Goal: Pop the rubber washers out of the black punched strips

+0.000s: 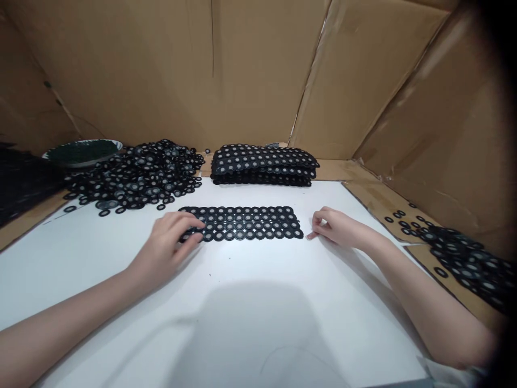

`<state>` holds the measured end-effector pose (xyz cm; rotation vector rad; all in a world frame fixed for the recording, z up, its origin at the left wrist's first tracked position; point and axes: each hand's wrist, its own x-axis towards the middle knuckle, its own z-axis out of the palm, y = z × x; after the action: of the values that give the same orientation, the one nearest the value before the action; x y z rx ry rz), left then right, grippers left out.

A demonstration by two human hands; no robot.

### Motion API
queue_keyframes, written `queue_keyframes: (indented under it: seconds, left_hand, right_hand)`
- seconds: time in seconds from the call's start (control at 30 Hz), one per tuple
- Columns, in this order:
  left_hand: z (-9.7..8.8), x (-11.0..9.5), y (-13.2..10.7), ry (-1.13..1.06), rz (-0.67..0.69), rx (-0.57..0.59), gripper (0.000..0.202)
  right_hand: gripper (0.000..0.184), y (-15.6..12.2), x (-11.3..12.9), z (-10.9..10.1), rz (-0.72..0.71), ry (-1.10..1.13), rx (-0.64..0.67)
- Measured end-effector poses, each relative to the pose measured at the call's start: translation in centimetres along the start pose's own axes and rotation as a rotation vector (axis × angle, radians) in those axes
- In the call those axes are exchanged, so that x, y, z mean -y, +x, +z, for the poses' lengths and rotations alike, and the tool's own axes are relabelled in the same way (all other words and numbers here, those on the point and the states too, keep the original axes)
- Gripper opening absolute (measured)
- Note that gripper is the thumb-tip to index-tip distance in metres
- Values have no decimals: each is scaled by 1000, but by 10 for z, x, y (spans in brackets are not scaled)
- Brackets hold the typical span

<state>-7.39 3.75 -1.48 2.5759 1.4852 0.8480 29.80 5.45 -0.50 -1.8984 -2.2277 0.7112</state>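
Note:
A flat rectangular sheet of linked black rings with pale centres (249,227) lies on the white tabletop in front of me. At its left end rests my left hand (172,237), with fingers and thumb apart on and beside the rings. My right hand (329,223) is just off the sheet's right end, its thumb and fingertips pinched together. A small, thin reddish sliver (312,235) shows at those fingertips, lying at or just under them; its kind is too small to make out.
Behind the sheet is a stack of similar ring sheets (262,161). A heap of loose black rings (141,175) lies at back left beside a bowl (83,153). More loose rings (464,253) lie on cardboard at right. Cardboard walls (258,70) enclose the table.

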Motion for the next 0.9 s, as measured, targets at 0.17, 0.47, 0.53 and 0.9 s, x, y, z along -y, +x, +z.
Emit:
queue_keyframes:
  seconds: [0.17, 0.47, 0.53, 0.9]
  left_hand:
    - [19, -13, 18, -35, 11, 269, 27]
    - [28, -13, 41, 168, 309, 302, 21]
    - [33, -13, 36, 272, 387, 235, 25]
    - [42, -4, 47, 321, 420, 186, 28]
  right_hand:
    - [13, -9, 6, -9, -135, 121, 157]
    - [10, -5, 8, -10, -52, 86, 146]
    - [9, -4, 6, -11, -54, 53, 98]
    - [15, 12, 67, -6, -343, 1004, -371]
